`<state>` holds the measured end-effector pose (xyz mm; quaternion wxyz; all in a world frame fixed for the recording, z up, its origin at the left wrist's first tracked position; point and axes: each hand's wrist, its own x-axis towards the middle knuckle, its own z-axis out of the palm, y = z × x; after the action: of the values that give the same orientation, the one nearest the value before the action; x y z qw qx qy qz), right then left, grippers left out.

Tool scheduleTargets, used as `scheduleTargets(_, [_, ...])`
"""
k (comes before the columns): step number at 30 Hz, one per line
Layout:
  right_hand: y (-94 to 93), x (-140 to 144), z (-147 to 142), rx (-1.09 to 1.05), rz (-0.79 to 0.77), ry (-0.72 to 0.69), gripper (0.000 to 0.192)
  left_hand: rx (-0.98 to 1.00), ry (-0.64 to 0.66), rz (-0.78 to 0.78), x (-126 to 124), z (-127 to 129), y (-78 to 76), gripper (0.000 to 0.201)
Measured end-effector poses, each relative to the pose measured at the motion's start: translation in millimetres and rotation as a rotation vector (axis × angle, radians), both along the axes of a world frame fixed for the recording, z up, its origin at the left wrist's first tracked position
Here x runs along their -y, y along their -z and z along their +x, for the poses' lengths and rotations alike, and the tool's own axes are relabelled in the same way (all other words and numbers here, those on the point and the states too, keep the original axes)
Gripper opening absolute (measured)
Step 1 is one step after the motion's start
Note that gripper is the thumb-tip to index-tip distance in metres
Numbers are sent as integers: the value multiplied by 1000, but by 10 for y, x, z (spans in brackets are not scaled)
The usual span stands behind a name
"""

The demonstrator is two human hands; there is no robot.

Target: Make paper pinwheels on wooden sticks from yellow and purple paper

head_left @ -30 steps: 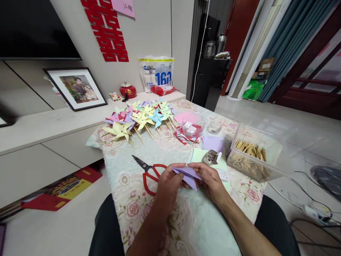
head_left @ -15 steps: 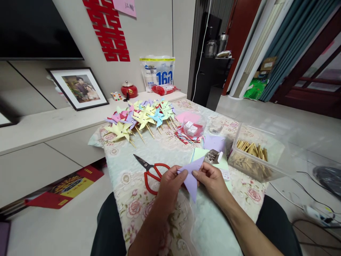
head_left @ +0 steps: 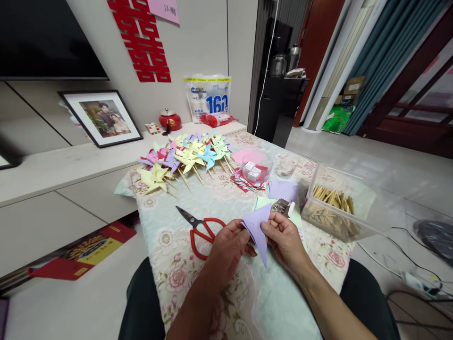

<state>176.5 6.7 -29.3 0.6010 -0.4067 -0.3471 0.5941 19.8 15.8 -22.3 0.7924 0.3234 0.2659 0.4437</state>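
Head camera: a folded piece of purple paper is held up by both hands over the near part of the cloth-covered counter. Its left edge is gripped between the thumb and fingers of the left hand, and its right edge is pinched by the right hand, whose thumb is laid on the front face. One long tip of the paper is directed downward. Red-handled scissors are laid just left of the left hand, blades pointed away. Farther back, many-coloured pinwheels are heaped together. Flat purple sheets are placed beyond the right hand, and, farther right, wooden sticks are contained in a clear box.
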Motion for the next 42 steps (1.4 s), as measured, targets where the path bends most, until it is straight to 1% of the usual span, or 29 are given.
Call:
scheduleTargets(6, [-26, 7, -4, -16, -4, -18, 33, 14, 4, -16, 7, -4, -2, 33])
scheduleTargets(12, [-31, -1, 5, 4, 16, -11, 32, 47, 52, 2, 7, -20, -10, 27])
scheduleTargets(15, [-8, -4, 10, 21, 38, 6, 30, 27, 21, -14, 6, -7, -33, 27])
scheduleTargets(17, [12, -3, 9, 42, 68, 3, 28, -24, -8, -34, 9, 5, -49, 30])
scheduleTargets(19, [32, 1, 5, 59, 102, -27, 25, -70, -16, -57, 14, 16, -56, 36])
scheduleTargets(22, [53, 11, -4, 84, 135, -74, 23, -71, 8, -56, 19, 33, -40, 46])
scheduleTargets(24, [57, 19, -8, 97, 132, -121, 25, -67, 9, -44, 22, 44, -17, 47])
scheduleTargets(26, [51, 29, -9, 107, 121, -164, 27, -69, -21, -39, 25, 50, 7, 46])
scheduleTargets(29, [29, 49, 1, 131, 128, -116, 33, -75, -97, -45, 26, 47, 36, 43])
scheduleTargets(31, [14, 62, 13, 103, 136, -77, 41, -100, -142, -55, 22, 39, 54, 43])
scheduleTargets(33, [5, 69, 28, 38, 130, -72, 53, -158, -184, -62, 14, 32, 76, 45])
scheduleTargets(35, [6, 68, 42, 18, 113, -51, 60, -236, -213, -53, 4, 26, 99, 46])
scheduleTargets(37, [15, 60, 56, 53, 90, -9, 58, -298, -206, -26, -2, 16, 115, 45])
scheduleTargets(39, [25, 51, 67, 93, 71, 19, 52, -328, -173, 3, 2, -3, 117, 45])
scheduleTargets(42, [34, 50, 81, 125, 46, 17, 47, -359, -126, 31, 34, -58, 101, 43])
